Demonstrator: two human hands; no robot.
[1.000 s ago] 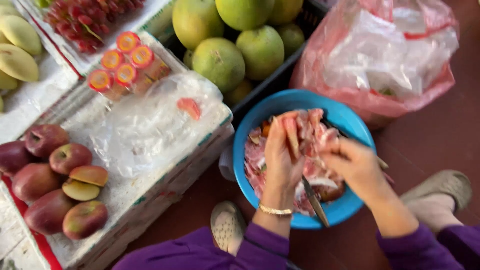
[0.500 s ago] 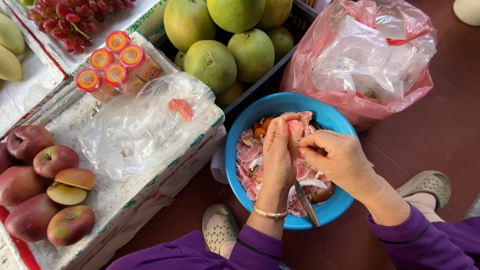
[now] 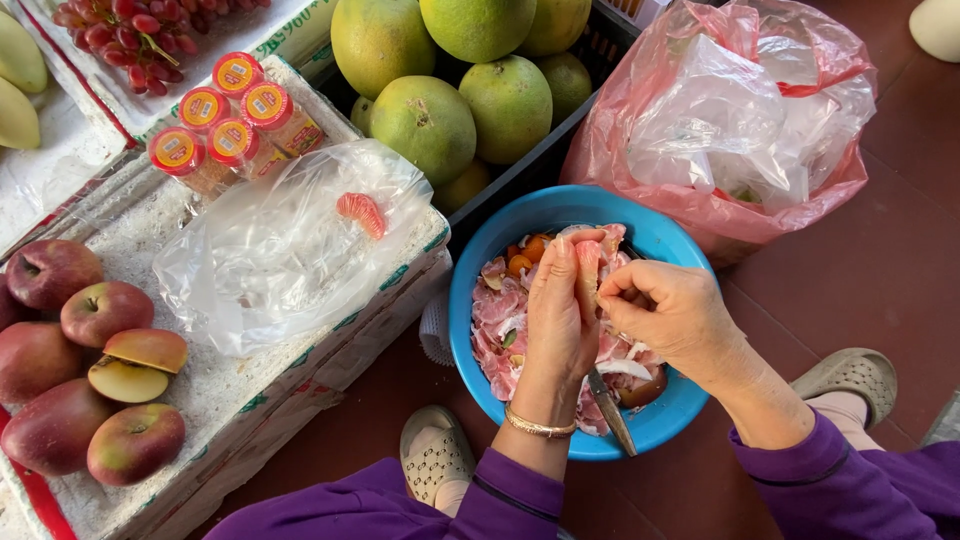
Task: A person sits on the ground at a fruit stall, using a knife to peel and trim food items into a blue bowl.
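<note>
foam-topped box, largest item, lies well to the left of the left hand; its top is white and gritty. red-green mangoes sit along its far-left part, one cut open into two halves. a clear plastic bag rests on the box nearer the hand, with one peeled pink fruit segment on top of it.

pink plastic bag, stuffed with clear bags, stands beyond the right hand, touching the far rim of the basin.

dark crate of green pomelos sits beyond the left hand, up and to the left of it.

blue basin lies directly under both hands, on the brown floor. it holds pink peel and membrane scraps and a few orange bits.

capped jars, red-orange lids, stand on the box past the clear bag, well apart from the hands.

left hand, fingers pointing away from the body, is partly closed around a pink pomelo segment, held upright against the fingers over the basin. a gold bangle circles that wrist.

right hand is curled; thumb and forefinger pinch at the segment's right edge, touching it. a knife shows below and between the two hands, blade angled toward the near rim; which hand grips its handle cannot be told.

beige slippers: one just below the left wrist, one to the right of the right forearm. purple sleeves cover both forearms.
</note>
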